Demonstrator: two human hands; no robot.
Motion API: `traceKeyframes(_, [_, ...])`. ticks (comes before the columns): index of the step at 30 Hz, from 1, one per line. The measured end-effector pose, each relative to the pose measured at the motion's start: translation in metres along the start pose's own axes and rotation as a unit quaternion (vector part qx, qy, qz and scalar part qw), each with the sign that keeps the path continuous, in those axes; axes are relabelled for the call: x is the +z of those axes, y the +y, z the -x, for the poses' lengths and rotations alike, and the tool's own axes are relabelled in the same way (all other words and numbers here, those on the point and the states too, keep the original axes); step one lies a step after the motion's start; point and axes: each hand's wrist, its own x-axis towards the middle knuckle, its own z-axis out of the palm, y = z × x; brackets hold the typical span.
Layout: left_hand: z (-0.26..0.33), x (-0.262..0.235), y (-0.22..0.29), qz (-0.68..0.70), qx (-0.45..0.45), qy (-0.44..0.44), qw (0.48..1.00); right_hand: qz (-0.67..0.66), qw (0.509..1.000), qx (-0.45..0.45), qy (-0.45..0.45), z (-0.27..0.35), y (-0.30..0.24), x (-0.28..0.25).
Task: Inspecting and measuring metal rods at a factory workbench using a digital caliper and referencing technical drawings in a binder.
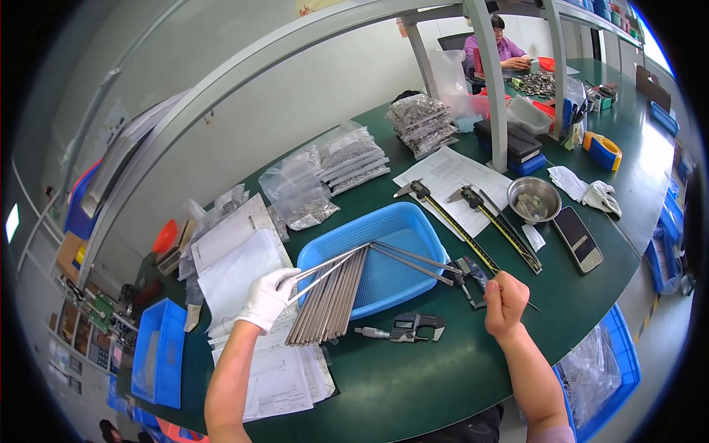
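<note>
My left hand (269, 297), in a white glove, pinches thin metal rods (323, 271) near their lower left ends. More metal rods (329, 299) lie side by side over the front rim of a blue plastic basket (325, 240). Two or more rods (413, 263) lean over its right side. My right hand (507, 303) is bare and closed around what looks like a caliper (473, 280). The caliper's jaws are beside the right-hand rods' ends; whether they touch I cannot tell. A micrometer (405, 329) lies in front of the basket.
Two long calipers (450, 218) (502, 225) lie right of the basket, near a metal bowl (533, 199) and phone (579, 238). Papers (236, 277) lie left; bagged parts (347, 156) sit behind. Shelf posts (493, 96) rise from the table. A person (502, 52) sits at the far end.
</note>
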Motion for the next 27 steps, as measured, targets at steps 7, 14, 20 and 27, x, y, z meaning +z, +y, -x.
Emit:
traceKeyframes(7, [-0.005,0.002,-0.008,0.092,0.047,0.084,0.991,-0.01,1.0,-0.013,-0.001,-0.007,-0.005,0.004])
traceKeyframes(14, [-0.058,0.035,0.046,0.206,0.116,0.103,0.966,0.003,1.0,-0.001,0.002,-0.004,-0.002,-0.002])
traceKeyframes(20, [-0.091,0.052,0.062,0.337,0.106,0.117,0.928,0.002,1.0,0.0,-0.008,-0.003,-0.004,0.004])
traceKeyframes(27, [-0.049,-0.032,0.105,0.438,0.065,0.17,0.88,-0.002,0.999,-0.004,-0.041,0.001,0.001,0.002])
